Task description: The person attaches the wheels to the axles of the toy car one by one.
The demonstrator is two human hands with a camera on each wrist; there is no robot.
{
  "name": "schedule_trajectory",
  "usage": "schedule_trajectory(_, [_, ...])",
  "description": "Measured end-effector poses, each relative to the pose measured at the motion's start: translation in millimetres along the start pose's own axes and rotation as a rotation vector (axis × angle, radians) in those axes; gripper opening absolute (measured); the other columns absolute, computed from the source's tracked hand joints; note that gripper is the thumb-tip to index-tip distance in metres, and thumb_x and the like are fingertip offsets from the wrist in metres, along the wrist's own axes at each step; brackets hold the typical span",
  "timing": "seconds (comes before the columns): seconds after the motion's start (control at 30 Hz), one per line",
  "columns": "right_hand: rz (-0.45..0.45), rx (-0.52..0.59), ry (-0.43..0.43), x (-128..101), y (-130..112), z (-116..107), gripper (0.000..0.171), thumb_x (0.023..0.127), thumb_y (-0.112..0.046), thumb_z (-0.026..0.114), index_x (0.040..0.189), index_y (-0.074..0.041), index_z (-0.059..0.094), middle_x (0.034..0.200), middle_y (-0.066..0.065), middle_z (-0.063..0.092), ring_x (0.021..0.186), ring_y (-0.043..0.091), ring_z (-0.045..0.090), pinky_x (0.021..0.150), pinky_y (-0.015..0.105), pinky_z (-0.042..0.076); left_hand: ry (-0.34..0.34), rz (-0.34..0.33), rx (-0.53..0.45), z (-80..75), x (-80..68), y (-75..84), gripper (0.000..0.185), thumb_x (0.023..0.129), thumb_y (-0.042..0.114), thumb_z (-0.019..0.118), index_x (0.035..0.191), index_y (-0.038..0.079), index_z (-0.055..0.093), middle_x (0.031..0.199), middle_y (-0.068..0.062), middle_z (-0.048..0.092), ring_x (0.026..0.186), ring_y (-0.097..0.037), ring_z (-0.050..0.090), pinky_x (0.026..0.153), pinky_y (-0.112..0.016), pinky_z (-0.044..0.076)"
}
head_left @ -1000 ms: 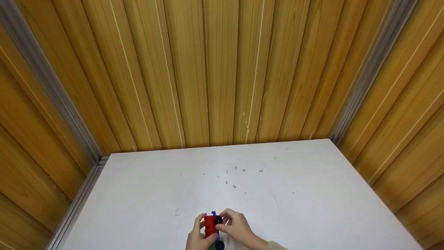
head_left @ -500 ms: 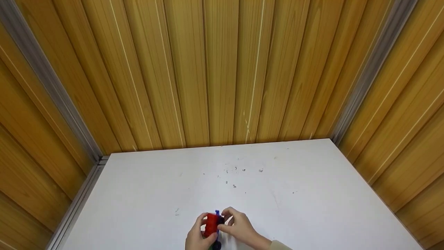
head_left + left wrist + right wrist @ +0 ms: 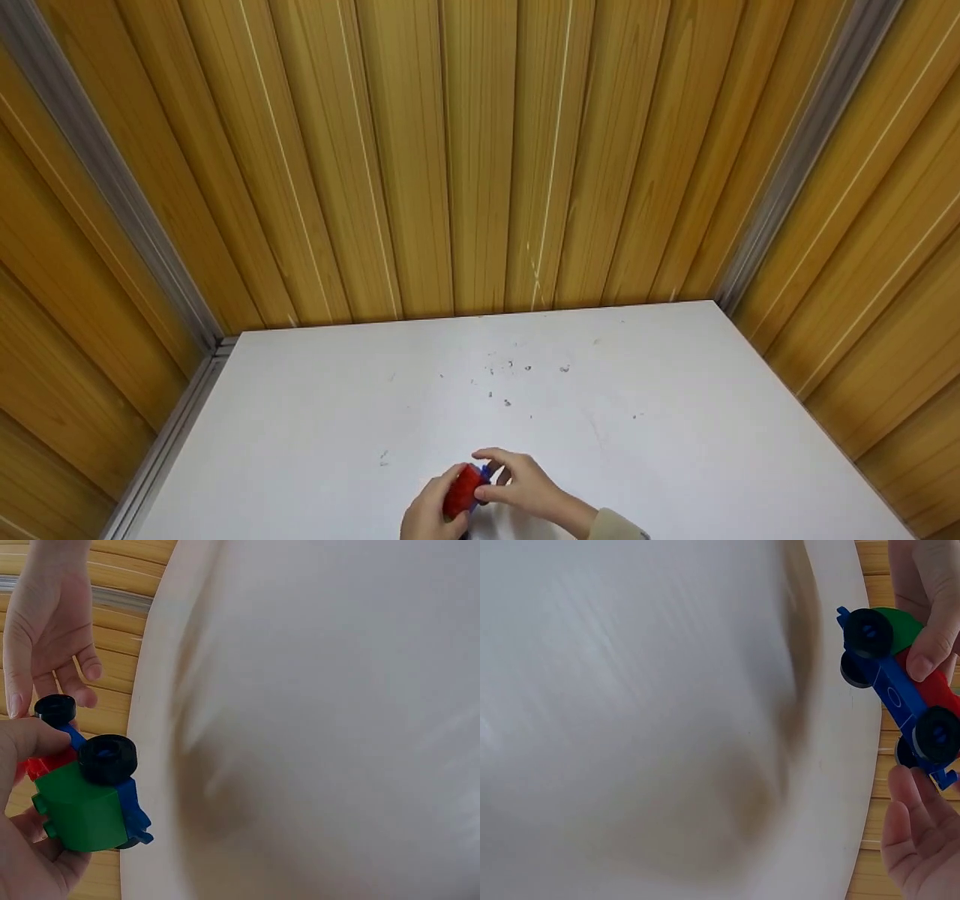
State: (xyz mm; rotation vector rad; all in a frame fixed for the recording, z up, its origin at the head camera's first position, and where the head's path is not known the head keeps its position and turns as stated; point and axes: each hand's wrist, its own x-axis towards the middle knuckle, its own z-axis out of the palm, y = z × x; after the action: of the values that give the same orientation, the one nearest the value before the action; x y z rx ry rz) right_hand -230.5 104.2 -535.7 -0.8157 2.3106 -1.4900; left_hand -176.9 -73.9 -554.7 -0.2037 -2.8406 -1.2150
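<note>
Toy block car [image 3: 94, 799] — red, green, blue chassis, black wheels — gripped by left hand [image 3: 427, 517], right hand [image 3: 525, 491] fingers loose beside it, above white counter [image 3: 675, 420]

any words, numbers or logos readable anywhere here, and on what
None: no words, numbers or logos can be read in any view.
Toy car, held in the left hand with the right hand beside it: its blue base, black wheels, red and green blocks show no print; a faint oval mark on the blue base is too small to read.
White table: only small dark specks.
Wooden wall panels: bare.
</note>
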Motion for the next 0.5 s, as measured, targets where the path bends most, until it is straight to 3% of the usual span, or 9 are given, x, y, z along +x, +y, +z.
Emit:
schedule_trajectory(0.23, [-0.04, -0.014, -0.011, 0.9, -0.3, 0.6, 0.035, 0.081, -0.02, 0.064, 0.112, -0.005, 0.059, 0.098, 0.014, 0.064, 0.075, 0.001, 0.052, 0.061, 0.015, 0.046, -0.014, -0.006, 0.018, 0.7, -0.9, 4.8, 0.061, 0.068, 0.01, 0.07, 0.125, 0.017, 0.05, 0.102, -0.003, 0.06, 0.088, -0.017, 0.058, 0.075, -0.039, 0.051])
schedule_trajectory(0.5, [0.013, 0.094, -0.019, -2.4, -17.5, -1.7, 0.031, 0.079, -0.015, 0.065, 0.107, -0.002, 0.059, 0.094, 0.02, 0.063, 0.07, 0.003, 0.055, 0.064, 0.014, 0.048, -0.018, -0.056, -0.039, 2.4, 0.4, 6.5, 0.057, 0.068, 0.009, 0.072, 0.121, 0.012, 0.05, 0.105, -0.006, 0.06, 0.091, -0.02, 0.059, 0.078, -0.042, 0.051])
